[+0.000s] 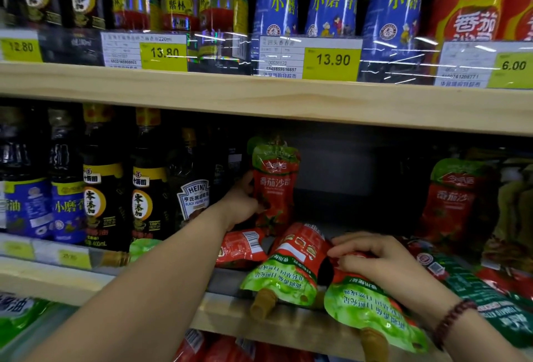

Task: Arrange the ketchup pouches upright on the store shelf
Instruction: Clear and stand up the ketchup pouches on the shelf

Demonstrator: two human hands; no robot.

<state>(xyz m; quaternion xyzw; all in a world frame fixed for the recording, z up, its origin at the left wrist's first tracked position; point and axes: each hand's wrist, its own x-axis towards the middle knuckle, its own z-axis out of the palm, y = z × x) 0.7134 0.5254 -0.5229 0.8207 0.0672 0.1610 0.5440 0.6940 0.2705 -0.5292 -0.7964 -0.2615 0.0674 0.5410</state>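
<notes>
Left arm extended forward and deep into the lower bay of the pale wooden shelf (225, 318), forearm bare. The left hand (240, 203) gripped the left edge of a soft plastic, red-and-green upright ketchup pouch (275, 185); its fingertips were hidden behind the pack. This pouch stood far back, spout end uppermost, just right of a dark glass Heinz sauce bottle (193, 197). The right hand (372, 257), with a dark red bead bracelet (452, 318) at the wrist, lay palm down nearer the front. Its fingers curled onto the red end of a flat-lying ketchup pouch (369, 301), whose brown cap overhung the shelf's near edge. Just to the left of this lay a second fallen pouch (288, 266), cap likewise toward the near edge. Farther left, a third red pouch (242, 246) lay barcode up below the left wrist. A further standing pouch (452, 197) stood well apart at far right. Yellow price labels (331, 60) lined the board above.
</notes>
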